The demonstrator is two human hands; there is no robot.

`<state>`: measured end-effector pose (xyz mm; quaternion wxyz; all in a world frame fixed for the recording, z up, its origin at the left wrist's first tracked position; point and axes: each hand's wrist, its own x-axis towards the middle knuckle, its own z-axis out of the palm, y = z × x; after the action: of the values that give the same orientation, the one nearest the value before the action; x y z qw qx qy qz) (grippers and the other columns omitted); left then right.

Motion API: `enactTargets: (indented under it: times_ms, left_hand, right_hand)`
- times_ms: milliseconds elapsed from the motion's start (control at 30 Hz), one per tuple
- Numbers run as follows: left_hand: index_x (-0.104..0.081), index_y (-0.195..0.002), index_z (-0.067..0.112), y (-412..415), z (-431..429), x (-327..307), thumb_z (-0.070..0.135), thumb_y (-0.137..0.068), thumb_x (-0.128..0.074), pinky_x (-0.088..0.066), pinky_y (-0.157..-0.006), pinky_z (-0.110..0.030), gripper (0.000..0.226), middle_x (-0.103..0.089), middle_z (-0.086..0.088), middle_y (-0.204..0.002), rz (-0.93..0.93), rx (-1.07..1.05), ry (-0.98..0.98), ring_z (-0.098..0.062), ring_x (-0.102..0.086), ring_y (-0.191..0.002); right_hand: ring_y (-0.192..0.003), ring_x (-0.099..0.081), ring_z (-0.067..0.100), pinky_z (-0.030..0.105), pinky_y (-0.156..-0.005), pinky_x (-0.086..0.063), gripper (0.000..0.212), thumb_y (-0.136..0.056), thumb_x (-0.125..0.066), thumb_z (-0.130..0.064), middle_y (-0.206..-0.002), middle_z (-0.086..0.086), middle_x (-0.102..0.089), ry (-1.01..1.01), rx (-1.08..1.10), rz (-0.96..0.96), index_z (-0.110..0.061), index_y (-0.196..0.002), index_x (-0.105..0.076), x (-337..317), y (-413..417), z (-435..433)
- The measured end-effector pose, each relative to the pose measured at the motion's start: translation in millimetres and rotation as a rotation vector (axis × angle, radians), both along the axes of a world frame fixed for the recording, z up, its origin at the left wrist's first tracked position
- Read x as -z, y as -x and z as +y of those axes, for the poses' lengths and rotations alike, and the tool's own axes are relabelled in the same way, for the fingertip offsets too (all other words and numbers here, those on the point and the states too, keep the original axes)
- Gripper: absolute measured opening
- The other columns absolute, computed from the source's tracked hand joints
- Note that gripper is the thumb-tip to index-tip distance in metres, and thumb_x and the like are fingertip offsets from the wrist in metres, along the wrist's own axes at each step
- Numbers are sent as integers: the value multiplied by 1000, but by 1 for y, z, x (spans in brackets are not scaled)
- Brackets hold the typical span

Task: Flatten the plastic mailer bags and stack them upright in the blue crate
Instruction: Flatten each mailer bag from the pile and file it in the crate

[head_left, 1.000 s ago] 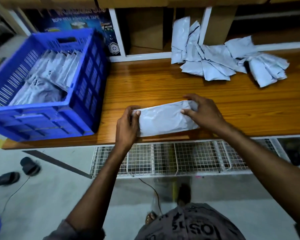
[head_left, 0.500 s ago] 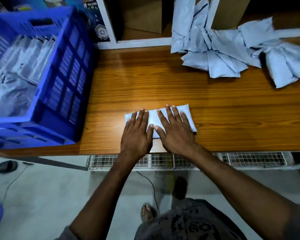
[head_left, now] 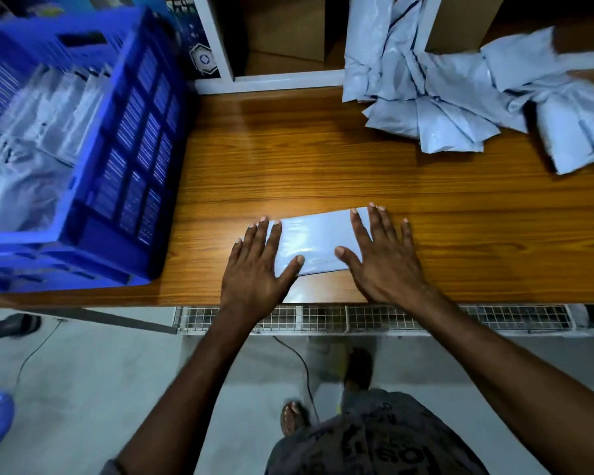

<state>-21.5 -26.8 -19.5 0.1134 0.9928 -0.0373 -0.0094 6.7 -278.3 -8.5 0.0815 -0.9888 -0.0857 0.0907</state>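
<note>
Both hands lie flat, left hand (head_left: 254,265) and right hand (head_left: 381,262), fingers (head_left: 379,228) straight and spread, pressing the mailer (head_left: 318,241) on the tabletop (head_left: 357,166) near the crate (head_left: 131,166) — sweeping outward from centre should expel trapped air.

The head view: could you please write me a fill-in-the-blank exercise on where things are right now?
The left hand and right hand press ____ mailer bag flat on the table.
The crate left of them is ____ in colour.
The loose bag pile lies to the person's far ____.
Missing words: one; blue; right.
</note>
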Motion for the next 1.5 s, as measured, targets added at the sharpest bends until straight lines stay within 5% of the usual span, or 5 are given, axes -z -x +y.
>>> enactTargets:
  times_ms: [333,667,900,1333,1500]
  left_hand:
    - [-17,-165,25,30,48,-11,57,-107,-13,-12,-127,-43,66,-10,4,-172,-42,24,185,-15,-9,-158]
    - [-60,-135,12,69,61,-14,20,-102,-51,-52,-97,-41,36,-57,-10,-128,-240,-100,527,-25,-61,-113]
    - [-66,-126,25,99,56,-43,14,-101,-57,-55,-80,-36,29,-68,6,-121,-437,-310,564,-13,-64,-105]
    - [-69,-114,20,99,149,-131,14,-95,-61,-54,-89,-45,21,-71,7,-111,-848,-547,571,-17,-67,-102]
    - [-69,-114,15,72,235,-156,16,-94,-61,-50,-92,-38,22,-70,3,-112,-933,-637,494,-19,-64,-105]
  right_hand:
    - [-157,7,22,50,-125,3,82,-98,-20,-74,-170,6,2,-53,-84,-125,-24,-162,-10,-34,14,11]
    - [-154,22,20,53,-124,7,107,-79,-22,-97,-166,2,25,87,-376,91,-37,-158,19,-23,33,48]
    - [-149,-29,33,49,-114,-31,94,-78,-62,-1,-164,14,-27,56,-366,-165,-22,-161,-22,-25,103,40]
    - [-139,-45,31,46,-107,-43,77,-78,-24,-12,-154,12,-46,-225,-514,-531,-16,-153,-40,-165,85,152]
    - [-127,-55,30,44,-95,-50,71,-77,-43,-10,-150,3,-50,-523,-526,-492,-18,-148,-46,-216,61,249]
